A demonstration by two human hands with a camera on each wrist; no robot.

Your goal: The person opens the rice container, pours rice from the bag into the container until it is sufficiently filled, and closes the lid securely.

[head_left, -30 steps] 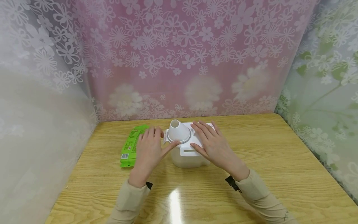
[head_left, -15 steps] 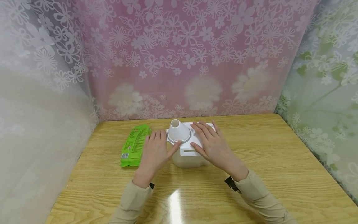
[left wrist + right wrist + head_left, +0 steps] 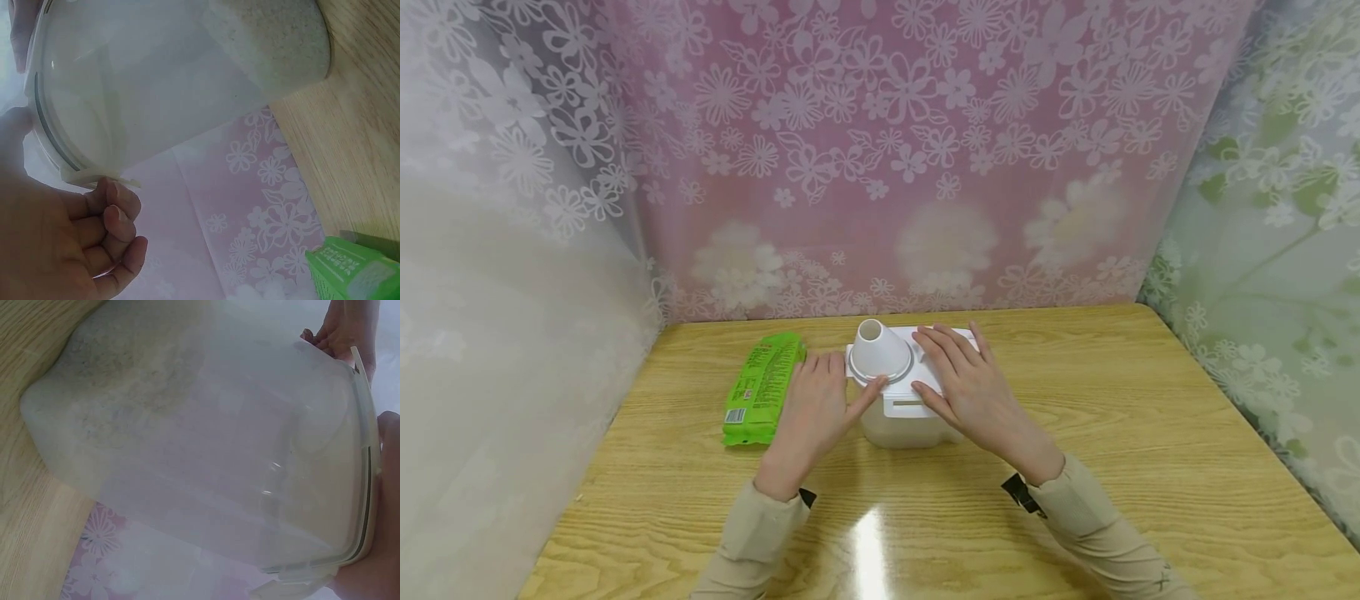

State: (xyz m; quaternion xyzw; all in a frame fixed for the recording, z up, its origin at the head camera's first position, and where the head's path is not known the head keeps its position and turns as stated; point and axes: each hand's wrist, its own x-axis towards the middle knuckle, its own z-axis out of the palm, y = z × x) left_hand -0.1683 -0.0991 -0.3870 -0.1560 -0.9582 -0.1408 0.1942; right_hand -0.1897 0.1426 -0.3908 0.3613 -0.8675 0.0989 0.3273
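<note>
A translucent plastic storage container [image 3: 910, 433] with a white lid [image 3: 925, 379] stands on the table, pale rice-like grain inside its lower part. From the lid's left rises a white cone-shaped spout cap [image 3: 878, 350]. My left hand [image 3: 816, 408] is at the lid's left side, thumb on the top edge. In the left wrist view, its curled fingers [image 3: 119, 215] hold the lid's side latch [image 3: 94, 177], which points down along the wall. My right hand [image 3: 973, 387] rests on the lid's right part with fingers spread and mostly straight. Another latch [image 3: 294, 587] angles away from the wall in the right wrist view.
A green printed soft package [image 3: 763, 390] lies just left of my left hand. The wooden table [image 3: 1120, 400] extends to both sides and towards me. Floral curtains [image 3: 895, 167] close off the back and both sides.
My left hand has moved slightly right, closer to the container, and the left latch that stuck out has swung down. The right hand has stayed on the lid.
</note>
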